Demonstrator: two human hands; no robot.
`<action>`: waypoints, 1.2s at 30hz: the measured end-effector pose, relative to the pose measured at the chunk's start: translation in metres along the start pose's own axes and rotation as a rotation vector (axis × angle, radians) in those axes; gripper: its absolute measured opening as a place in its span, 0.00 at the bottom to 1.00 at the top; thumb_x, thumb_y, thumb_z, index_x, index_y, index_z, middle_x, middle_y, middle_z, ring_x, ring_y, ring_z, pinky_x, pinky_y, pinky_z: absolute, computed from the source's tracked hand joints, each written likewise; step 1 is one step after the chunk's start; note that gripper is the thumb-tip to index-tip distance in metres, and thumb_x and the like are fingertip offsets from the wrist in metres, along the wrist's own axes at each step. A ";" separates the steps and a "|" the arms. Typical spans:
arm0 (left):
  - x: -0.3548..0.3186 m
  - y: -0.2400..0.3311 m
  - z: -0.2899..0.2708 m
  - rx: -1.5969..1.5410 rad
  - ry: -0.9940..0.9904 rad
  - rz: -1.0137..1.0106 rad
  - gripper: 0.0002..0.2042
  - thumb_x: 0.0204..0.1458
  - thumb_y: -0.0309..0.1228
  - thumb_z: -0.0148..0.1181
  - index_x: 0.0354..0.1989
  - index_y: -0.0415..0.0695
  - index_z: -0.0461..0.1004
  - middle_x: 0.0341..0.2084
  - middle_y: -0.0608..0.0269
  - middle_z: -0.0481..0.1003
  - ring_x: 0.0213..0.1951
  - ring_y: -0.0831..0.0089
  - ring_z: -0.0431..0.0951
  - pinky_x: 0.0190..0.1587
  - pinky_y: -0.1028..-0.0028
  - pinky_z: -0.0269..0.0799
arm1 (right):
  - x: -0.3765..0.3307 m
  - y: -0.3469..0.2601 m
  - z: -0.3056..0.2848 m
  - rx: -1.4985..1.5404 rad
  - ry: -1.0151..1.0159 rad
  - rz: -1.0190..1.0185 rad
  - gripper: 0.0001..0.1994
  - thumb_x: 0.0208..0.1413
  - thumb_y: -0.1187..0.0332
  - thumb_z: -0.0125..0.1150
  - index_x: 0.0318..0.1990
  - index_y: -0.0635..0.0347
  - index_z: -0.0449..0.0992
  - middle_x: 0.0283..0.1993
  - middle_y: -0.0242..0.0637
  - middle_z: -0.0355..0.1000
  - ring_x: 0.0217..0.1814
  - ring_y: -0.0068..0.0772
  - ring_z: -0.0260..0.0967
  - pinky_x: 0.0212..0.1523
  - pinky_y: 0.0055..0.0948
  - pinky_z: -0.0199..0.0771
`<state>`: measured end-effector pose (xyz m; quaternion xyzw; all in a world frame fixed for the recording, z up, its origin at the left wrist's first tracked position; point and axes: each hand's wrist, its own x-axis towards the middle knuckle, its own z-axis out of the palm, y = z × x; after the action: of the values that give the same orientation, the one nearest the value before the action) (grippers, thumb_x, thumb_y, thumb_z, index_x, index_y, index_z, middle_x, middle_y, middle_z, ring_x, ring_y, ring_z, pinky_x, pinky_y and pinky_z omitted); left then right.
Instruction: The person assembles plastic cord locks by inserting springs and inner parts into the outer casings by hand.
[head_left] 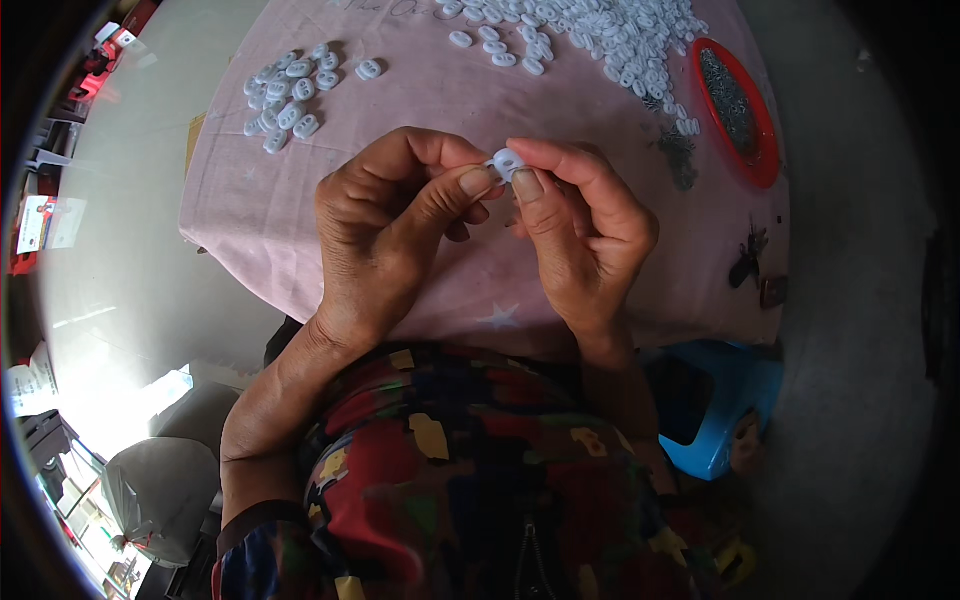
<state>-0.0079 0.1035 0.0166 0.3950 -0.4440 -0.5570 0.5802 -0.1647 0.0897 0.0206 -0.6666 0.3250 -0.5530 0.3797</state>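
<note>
Over the middle of the cloth, both hands meet at a small white plastic cord lock (508, 161), an oval piece with holes through it. My left hand (385, 220) pinches its left end between thumb and forefinger. From the other side, my right hand (592, 235) grips it between thumb and forefinger tips. The fingertips cover part of the piece, so its inner side is hidden. Beyond my left hand lies a small heap of white two-holed cord locks (290, 95). A much bigger pile of white oval pieces (620, 35) spreads across the far side.
A pink cloth (260, 210) covers the table. At the far right sits a red oval dish (757, 165) full of small metal bits, probably springs, with more bits (677, 155) spilled beside it. Dark keys (747, 258) lie near the right edge. A blue plastic stool (735, 395) stands below.
</note>
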 end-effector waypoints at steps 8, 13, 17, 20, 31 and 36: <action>0.000 0.000 0.000 -0.058 -0.014 -0.030 0.06 0.54 0.25 0.61 0.37 0.37 0.74 0.26 0.66 0.77 0.27 0.84 0.74 0.29 0.84 0.70 | -0.001 -0.004 0.001 0.101 0.023 0.079 0.10 0.55 0.84 0.55 0.44 0.72 0.74 0.39 0.40 0.72 0.38 0.23 0.73 0.40 0.19 0.75; -0.002 0.002 0.002 -0.041 0.010 0.010 0.05 0.54 0.25 0.61 0.37 0.37 0.74 0.27 0.66 0.77 0.27 0.83 0.74 0.29 0.84 0.70 | -0.001 -0.002 0.004 0.005 0.091 0.028 0.09 0.55 0.78 0.59 0.44 0.67 0.77 0.33 0.32 0.74 0.26 0.13 0.65 0.25 0.13 0.65; -0.001 0.002 0.001 -0.041 -0.018 -0.011 0.05 0.54 0.25 0.60 0.37 0.37 0.74 0.27 0.65 0.77 0.27 0.83 0.74 0.29 0.84 0.70 | 0.000 -0.003 0.002 0.069 0.071 0.075 0.09 0.55 0.78 0.59 0.44 0.67 0.77 0.33 0.32 0.74 0.26 0.13 0.65 0.25 0.13 0.65; -0.002 0.000 0.002 -0.084 -0.012 -0.023 0.05 0.54 0.25 0.60 0.37 0.37 0.74 0.26 0.65 0.77 0.27 0.83 0.74 0.29 0.83 0.70 | 0.000 -0.003 0.006 0.035 0.088 0.030 0.09 0.55 0.78 0.59 0.44 0.67 0.77 0.33 0.32 0.74 0.26 0.13 0.65 0.25 0.13 0.65; 0.003 0.001 0.000 -0.085 -0.041 -0.092 0.06 0.55 0.26 0.59 0.38 0.38 0.74 0.27 0.64 0.78 0.27 0.82 0.74 0.28 0.83 0.69 | 0.003 -0.007 0.000 0.144 0.057 0.194 0.10 0.57 0.76 0.58 0.45 0.69 0.76 0.31 0.33 0.74 0.25 0.15 0.64 0.26 0.14 0.65; 0.004 0.001 -0.001 -0.112 -0.057 -0.087 0.06 0.55 0.27 0.59 0.38 0.38 0.74 0.28 0.64 0.78 0.28 0.82 0.75 0.29 0.82 0.69 | 0.003 -0.008 -0.002 0.112 0.058 0.239 0.10 0.57 0.75 0.57 0.45 0.69 0.75 0.31 0.33 0.73 0.25 0.15 0.63 0.26 0.14 0.65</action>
<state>-0.0070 0.0996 0.0172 0.3650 -0.4108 -0.6167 0.5637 -0.1657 0.0908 0.0292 -0.5846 0.3816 -0.5403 0.4698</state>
